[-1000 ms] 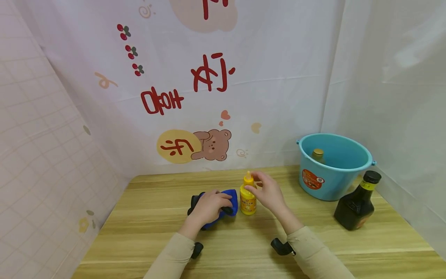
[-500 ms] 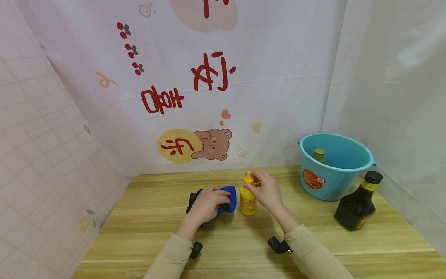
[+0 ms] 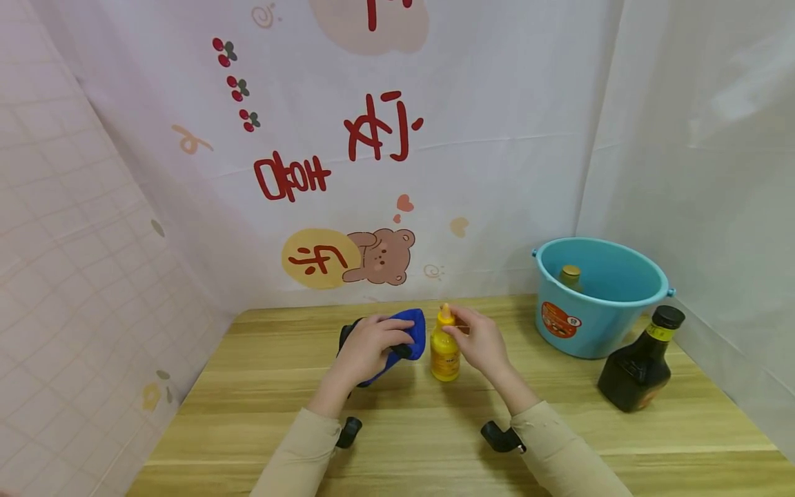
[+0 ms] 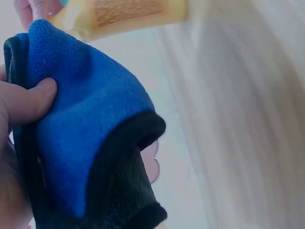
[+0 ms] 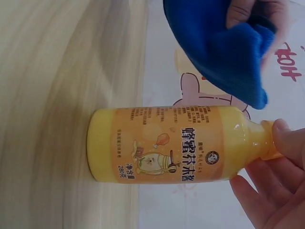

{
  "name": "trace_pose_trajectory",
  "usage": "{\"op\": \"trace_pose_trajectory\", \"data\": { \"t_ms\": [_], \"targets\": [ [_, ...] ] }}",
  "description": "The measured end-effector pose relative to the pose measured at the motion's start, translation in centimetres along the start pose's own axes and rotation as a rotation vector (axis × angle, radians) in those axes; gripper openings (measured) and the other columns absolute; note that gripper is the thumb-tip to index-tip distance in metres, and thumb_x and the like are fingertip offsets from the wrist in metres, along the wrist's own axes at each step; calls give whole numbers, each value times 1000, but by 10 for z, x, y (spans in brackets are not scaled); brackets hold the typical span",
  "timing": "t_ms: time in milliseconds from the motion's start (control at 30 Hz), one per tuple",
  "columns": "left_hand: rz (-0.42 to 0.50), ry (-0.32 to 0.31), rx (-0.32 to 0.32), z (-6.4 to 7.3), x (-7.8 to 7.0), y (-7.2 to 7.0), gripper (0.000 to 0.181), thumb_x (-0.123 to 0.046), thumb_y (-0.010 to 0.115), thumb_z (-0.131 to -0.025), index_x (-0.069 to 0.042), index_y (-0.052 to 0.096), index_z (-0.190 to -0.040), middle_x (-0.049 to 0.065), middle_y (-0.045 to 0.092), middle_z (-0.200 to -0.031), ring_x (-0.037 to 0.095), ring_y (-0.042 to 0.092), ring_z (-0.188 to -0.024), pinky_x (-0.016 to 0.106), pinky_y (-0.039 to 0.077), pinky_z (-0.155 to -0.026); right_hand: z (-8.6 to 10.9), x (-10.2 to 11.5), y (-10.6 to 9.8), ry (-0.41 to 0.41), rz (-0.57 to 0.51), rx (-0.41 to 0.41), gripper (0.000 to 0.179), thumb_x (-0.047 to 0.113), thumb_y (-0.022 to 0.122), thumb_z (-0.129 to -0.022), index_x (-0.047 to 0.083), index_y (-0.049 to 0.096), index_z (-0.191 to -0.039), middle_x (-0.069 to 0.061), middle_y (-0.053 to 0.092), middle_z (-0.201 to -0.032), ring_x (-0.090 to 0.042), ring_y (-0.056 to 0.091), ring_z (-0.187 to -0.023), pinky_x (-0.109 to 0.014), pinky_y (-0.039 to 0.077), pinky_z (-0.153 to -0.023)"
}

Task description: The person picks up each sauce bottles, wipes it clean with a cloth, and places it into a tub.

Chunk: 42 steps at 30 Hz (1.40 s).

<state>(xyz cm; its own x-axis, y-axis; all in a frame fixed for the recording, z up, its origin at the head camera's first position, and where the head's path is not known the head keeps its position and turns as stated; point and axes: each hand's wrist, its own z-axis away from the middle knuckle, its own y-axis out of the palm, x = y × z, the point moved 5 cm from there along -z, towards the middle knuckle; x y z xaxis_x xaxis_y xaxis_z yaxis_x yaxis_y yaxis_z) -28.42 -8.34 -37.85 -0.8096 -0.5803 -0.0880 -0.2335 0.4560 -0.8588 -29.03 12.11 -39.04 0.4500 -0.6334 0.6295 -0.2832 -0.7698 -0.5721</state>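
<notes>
My left hand holds a folded blue cloth with black edging, just left of the bottle. In the left wrist view the thumb presses on the blue face of the cloth, and a dark underside shows below. A yellow honey mustard squeeze bottle stands upright on the table, its pointed nozzle up. Around its cap, the thumb and fingers of my right hand pinch from the right. The orange label of the bottle faces the right wrist camera.
At the back right stands a light blue bucket with a gold-capped bottle inside. A dark sauce bottle with a black cap is in front of it. The wooden table meets a printed white curtain behind.
My left hand has raised the blue cloth a little off the table, up beside the bottle. My right hand stays at the bottle's cap, and the bottle has kept its place.
</notes>
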Motion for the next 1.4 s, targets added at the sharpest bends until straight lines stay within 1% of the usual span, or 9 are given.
{"op": "trace_pose_trajectory", "data": {
  "t_ms": [100, 267, 367, 500, 600, 800, 900, 1167, 1400],
  "targets": [
    [31, 28, -39, -6, -3, -7, 41, 13, 73, -79, -21, 77, -103, 1, 66, -128, 28, 59, -112, 48, 49, -93, -1, -2, 1, -7, -23, 27, 35, 6, 73, -89, 3, 68, -124, -15, 70, -112, -28, 70, -95, -39, 58, -78],
    [64, 47, -69, -17, -11, -14, 39, 12, 72, -81, -19, 77, -104, 3, 65, -129, 29, 58, -114, 49, 48, -96, -1, -3, 0, -17, -43, 43, 35, 5, 72, -89, 1, 67, -124, -17, 70, -112, -30, 70, -95, -41, 58, -78],
    [63, 49, -68, -23, -14, -13, 38, 11, 72, -81, -18, 78, -104, 3, 65, -130, 29, 58, -114, 47, 48, -96, 0, -2, 0, -16, -49, 47, 36, 4, 72, -89, -1, 67, -124, -17, 70, -111, -31, 70, -95, -41, 58, -78],
    [70, 19, -45, -27, -15, -6, 40, 13, 71, -80, -18, 78, -105, 3, 65, -131, 29, 58, -114, 47, 48, -97, 1, -2, 1, -19, -60, 47, 37, 4, 72, -89, 0, 66, -124, -17, 70, -112, -30, 70, -95, -41, 58, -79],
    [74, -16, -17, -27, -15, 0, 40, 13, 71, -81, -19, 78, -106, 2, 64, -131, 29, 57, -115, 47, 47, -99, 1, -2, 2, -29, -60, 41, 35, 4, 72, -89, 0, 67, -123, -16, 70, -112, -30, 70, -95, -41, 58, -78],
    [57, -30, 55, -22, -12, 14, 42, 11, 71, -82, -20, 77, -108, 1, 63, -133, 28, 56, -119, 46, 44, -102, 1, -2, 2, -43, -52, 30, 32, 6, 73, -89, 2, 68, -121, -15, 71, -110, -30, 70, -94, -41, 58, -78],
    [68, -31, 65, -20, -10, 17, 43, 13, 71, -81, -20, 77, -108, 1, 63, -133, 28, 56, -119, 46, 44, -102, 1, -3, 1, -33, -46, 37, 32, 8, 72, -90, 4, 68, -121, -13, 71, -110, -29, 70, -95, -41, 58, -78],
    [67, -32, 111, -13, -9, 21, 41, 12, 69, -83, -20, 77, -108, 0, 63, -133, 26, 57, -115, 44, 47, -98, 1, -3, 1, -16, -42, 50, 33, 7, 71, -91, 3, 67, -123, -15, 70, -112, -30, 70, -96, -43, 58, -80],
    [75, -44, 102, -7, -9, 23, 41, 12, 70, -82, -20, 77, -108, 2, 63, -133, 27, 56, -116, 45, 47, -99, 1, -3, 1, -21, -40, 53, 32, 8, 71, -91, 4, 67, -123, -14, 70, -112, -30, 70, -96, -43, 58, -79]
  ]
}}
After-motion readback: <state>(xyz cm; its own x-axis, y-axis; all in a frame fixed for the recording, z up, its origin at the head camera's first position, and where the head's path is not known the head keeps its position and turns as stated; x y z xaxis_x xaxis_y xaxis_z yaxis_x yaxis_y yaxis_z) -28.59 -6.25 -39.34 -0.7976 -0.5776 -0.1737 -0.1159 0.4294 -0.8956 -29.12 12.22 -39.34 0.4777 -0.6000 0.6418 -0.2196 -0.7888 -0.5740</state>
